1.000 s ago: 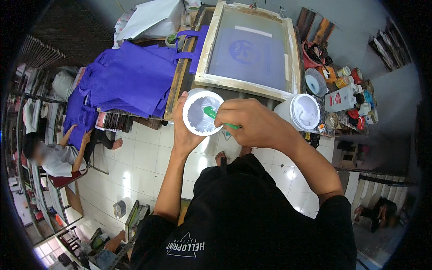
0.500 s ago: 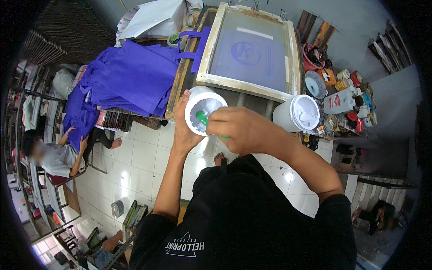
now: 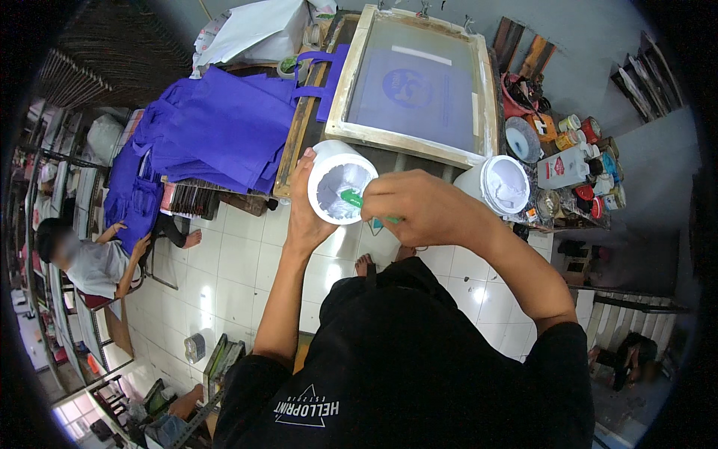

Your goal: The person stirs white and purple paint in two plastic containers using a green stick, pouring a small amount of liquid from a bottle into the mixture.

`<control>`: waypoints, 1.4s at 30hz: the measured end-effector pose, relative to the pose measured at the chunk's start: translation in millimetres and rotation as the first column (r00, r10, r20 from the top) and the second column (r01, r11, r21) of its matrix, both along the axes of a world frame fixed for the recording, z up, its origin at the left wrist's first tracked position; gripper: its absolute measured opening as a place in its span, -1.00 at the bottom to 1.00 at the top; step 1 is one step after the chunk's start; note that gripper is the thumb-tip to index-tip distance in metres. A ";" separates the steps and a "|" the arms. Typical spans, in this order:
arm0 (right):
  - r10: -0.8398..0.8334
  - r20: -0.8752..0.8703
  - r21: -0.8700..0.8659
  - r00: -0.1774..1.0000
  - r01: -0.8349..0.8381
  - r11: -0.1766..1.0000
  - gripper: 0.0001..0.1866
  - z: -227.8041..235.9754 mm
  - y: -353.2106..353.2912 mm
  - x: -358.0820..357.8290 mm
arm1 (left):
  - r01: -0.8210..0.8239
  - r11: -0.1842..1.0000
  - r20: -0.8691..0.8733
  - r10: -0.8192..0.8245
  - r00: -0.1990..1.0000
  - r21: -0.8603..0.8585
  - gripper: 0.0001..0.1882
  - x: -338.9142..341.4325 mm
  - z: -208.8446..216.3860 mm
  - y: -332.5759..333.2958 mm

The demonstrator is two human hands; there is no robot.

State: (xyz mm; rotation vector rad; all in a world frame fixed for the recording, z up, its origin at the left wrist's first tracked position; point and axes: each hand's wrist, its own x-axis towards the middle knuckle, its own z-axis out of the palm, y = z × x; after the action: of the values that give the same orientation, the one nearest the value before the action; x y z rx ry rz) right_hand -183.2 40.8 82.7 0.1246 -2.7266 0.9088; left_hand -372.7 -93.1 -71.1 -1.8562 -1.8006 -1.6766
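My left hand (image 3: 305, 217) is wrapped around a white plastic tub (image 3: 326, 155), tilted so its mouth faces me. Pale paste coats the inside of the tub. Pinched in my right hand (image 3: 422, 206) is a green spoon (image 3: 351, 197), its tip inside the tub's mouth and part of its handle hidden by my fingers. Just right of that hand, a second white tub (image 3: 470, 185) stands on the table with pale paste at its top. Beyond both hands, a wooden-framed printing screen (image 3: 404, 147) lies over the table, with a round design on its mesh.
Purple fabric bags (image 3: 224, 127) are piled at the left, and another bag's handles (image 3: 318, 92) stick out beside the screen. Jars and bottles (image 3: 591, 161) crowd the right side near a grey bowl (image 3: 523, 141). A seated person (image 3: 97, 262) handles purple fabric at far left.
My right hand has shifted right and slightly up, drawing the spoon toward the tub's right rim. My left hand and the tub stay almost still. The seated person's fabric has moved a little.
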 end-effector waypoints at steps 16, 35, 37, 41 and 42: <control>-0.063 -0.046 -0.001 0.997 0.063 0.998 -0.79 -4.6 0.6 3.4 | 0.030 0.997 -0.061 -0.026 0.998 0.072 0.35 -3.8 -2.6 1.2; -0.548 -0.008 -0.395 0.837 0.500 0.770 -0.86 -19.6 -27.7 18.7 | -0.017 0.994 -0.116 0.029 0.993 0.103 0.27 4.8 -19.2 4.2; -0.602 -0.036 -0.325 0.798 0.560 0.762 -0.87 -31.1 -35.8 17.3 | -0.012 0.994 -0.150 0.028 0.988 0.107 0.28 7.6 -17.8 5.3; -0.634 -0.108 -0.343 0.765 0.570 0.746 -0.89 -41.5 -45.9 13.2 | -0.054 0.994 -0.112 0.065 0.992 0.098 0.29 12.1 -23.4 3.9; -0.649 -0.090 -0.347 0.755 0.587 0.731 -0.89 -43.6 -47.4 12.5 | -0.061 0.993 -0.115 0.073 0.991 0.105 0.29 11.0 -24.2 5.4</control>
State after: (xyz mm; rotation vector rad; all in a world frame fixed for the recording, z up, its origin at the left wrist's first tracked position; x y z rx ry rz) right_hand -170.7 -6.6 39.2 -0.6852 -2.1513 0.9997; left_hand -361.7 -87.7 -95.3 -1.7925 -1.6800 -1.5681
